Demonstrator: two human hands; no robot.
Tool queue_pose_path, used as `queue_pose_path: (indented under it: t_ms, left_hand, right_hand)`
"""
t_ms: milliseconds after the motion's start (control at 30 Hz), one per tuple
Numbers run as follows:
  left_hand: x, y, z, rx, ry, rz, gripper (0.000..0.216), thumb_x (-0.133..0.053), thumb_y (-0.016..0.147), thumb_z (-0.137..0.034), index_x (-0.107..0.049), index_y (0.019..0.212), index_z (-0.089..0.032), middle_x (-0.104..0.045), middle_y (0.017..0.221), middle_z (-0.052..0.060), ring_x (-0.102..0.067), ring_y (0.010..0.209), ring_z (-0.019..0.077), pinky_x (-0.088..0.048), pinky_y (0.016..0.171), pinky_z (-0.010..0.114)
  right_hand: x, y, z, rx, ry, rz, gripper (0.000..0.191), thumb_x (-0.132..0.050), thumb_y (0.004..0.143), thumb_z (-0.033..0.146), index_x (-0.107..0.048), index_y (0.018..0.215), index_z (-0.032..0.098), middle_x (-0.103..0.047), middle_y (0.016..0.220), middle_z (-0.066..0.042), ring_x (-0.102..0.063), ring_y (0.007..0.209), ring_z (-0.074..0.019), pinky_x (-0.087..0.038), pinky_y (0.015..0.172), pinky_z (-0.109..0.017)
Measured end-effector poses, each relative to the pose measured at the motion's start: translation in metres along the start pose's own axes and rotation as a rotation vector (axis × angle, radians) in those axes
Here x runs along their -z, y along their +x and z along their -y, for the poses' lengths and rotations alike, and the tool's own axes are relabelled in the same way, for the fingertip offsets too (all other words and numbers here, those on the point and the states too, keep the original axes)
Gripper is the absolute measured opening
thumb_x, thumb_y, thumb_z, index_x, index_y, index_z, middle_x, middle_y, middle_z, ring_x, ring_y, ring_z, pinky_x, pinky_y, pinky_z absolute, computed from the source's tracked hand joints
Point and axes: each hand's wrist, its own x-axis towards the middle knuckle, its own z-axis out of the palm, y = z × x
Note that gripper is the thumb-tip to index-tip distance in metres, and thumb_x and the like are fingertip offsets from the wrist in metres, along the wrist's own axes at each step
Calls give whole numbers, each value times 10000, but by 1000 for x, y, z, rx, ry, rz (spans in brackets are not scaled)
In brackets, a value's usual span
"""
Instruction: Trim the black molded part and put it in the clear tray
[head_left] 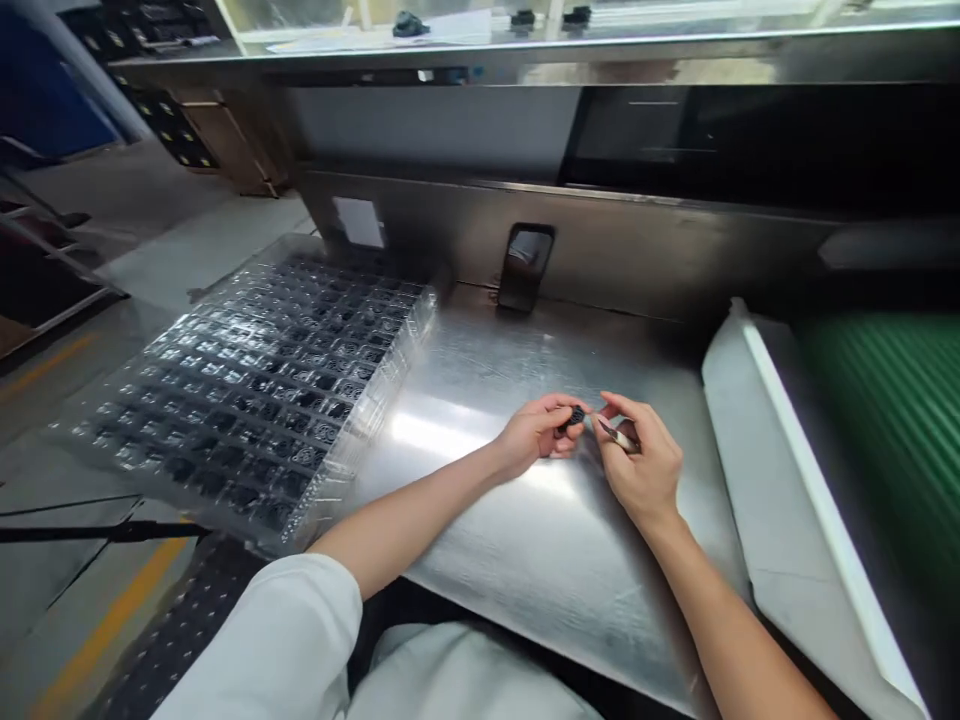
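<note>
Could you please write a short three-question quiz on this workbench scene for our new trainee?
1. True or false: the left hand pinches a small black part at its fingertips.
2. Where does the clear tray of black parts lie?
A. to the left of the hands
B. on the green belt
C. under the right hand
3. Fill in: the right hand holds thin metal ____.

Key:
1. True.
2. A; the green belt runs on the right.
3. Tweezers, as far as the picture shows; both hands work above the steel table.
</note>
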Motion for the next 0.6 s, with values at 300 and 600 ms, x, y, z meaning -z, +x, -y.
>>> queue_pose_path:
  t_ms: [300,600]
  left_hand:
    - [-2,-2,-1,-32,5,-44,299,-734,901,-343,-601,1129,-204,-512,752,-17,-431,535,87,-277,505,194]
    - [-3,-2,-2,-35,10,-56,272,-700,918,-302,-584,1140,-197,-513,744,-10,-440,559,99,-294,522,209]
  right_hand:
    - [-2,-7,2,-43,-105,165,434,-410,1134,455,-646,1390,198,-728,1049,-78,-673,741,-179,-498,665,-291]
    - [-5,-10,-3,18,-157,155,415,-449,1143,445,-670,1410,217,-786,1102,-67,-747,835,-203,-525,718,-301]
